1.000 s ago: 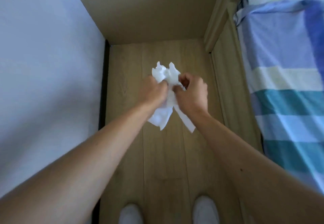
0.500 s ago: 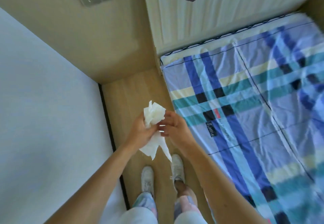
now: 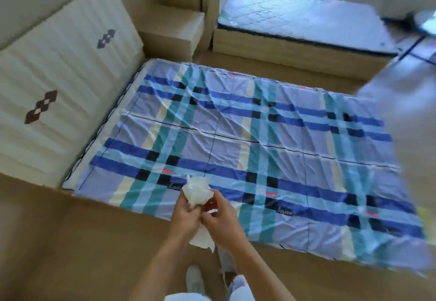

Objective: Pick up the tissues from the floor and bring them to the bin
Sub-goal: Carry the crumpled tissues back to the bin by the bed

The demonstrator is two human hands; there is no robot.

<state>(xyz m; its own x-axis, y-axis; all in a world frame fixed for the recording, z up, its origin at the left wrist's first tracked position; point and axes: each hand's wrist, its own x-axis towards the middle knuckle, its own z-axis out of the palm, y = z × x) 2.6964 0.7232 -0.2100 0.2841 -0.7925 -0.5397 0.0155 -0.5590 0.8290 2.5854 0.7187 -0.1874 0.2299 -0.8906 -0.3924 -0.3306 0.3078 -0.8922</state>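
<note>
A crumpled bunch of white tissues [image 3: 197, 192] is held in front of me at waist height, over the near edge of the bed. My left hand [image 3: 184, 218] is closed around the bunch from the left, with a loose flap hanging below it. My right hand [image 3: 221, 220] grips the tissues from the right, fingers curled against the left hand. No bin is in view.
A bed with a blue and teal checked sheet [image 3: 259, 150] fills the middle, its white padded headboard [image 3: 59, 84] on the left. A wooden bedside cabinet [image 3: 174, 27] and a window seat [image 3: 295, 25] lie beyond. My white shoes [image 3: 194, 279] stand on wooden floor.
The view has swung right and up from the narrow gap beside the bed to the whole bed and room. Both hands have kept hold of the tissues, bunched tighter.
</note>
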